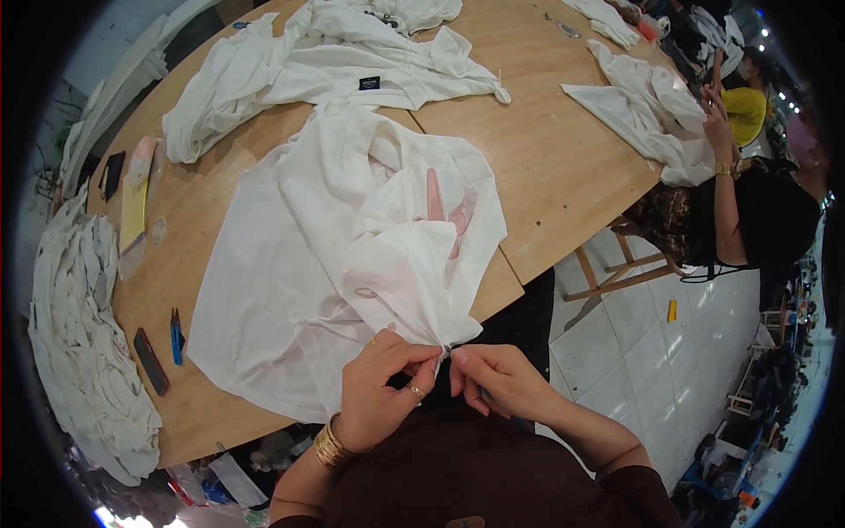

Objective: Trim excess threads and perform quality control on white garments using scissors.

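Note:
A white shirt with a pink print lies loosely spread on the wooden table, its near part gathered and drawn over the front edge toward me. My left hand, with rings and gold bangles, pinches the bunched cloth between thumb and fingertips. Right against it, my right hand is closed too, its thumb and forefinger meeting at the same spot. A tiny greyish bit shows between the fingertips, too small to name. Blue-handled snips and a dark phone rest to the left of the shirt.
Piled white garments line the table's left edge, and another white shirt lies at the back. A yellow pad sits at left. On the right, a person in black handles white cloth beside a wooden stool.

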The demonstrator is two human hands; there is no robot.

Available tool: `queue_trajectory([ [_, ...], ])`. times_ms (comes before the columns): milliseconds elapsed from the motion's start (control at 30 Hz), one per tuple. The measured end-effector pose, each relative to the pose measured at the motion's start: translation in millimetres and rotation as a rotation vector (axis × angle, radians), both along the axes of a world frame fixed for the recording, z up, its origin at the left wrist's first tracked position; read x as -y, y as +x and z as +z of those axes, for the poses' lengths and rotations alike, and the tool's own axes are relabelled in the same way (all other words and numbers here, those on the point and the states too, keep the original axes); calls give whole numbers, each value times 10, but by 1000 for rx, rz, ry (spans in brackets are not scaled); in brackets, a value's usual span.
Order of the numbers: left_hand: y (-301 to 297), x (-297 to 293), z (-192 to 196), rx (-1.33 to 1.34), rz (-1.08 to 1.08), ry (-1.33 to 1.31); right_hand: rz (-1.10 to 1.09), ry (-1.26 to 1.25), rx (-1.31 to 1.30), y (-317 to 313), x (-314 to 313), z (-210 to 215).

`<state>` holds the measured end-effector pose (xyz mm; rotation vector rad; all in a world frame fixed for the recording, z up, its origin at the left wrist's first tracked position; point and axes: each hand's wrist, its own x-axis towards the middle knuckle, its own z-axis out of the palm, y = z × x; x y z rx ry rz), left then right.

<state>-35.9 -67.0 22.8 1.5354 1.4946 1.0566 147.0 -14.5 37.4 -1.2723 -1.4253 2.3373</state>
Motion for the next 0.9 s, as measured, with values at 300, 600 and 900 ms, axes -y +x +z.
queue_trajectory([
  [300,-1,-21,38,25,-10,-18,-241,313,-21,33,-52,-144],
  [600,-91,-5,23,41,-28,-135,-103,1101,227,64,-44,-322],
  [900,-87,9,-218,62,23,-188,-86,1137,202,-5,-6,-299],
])
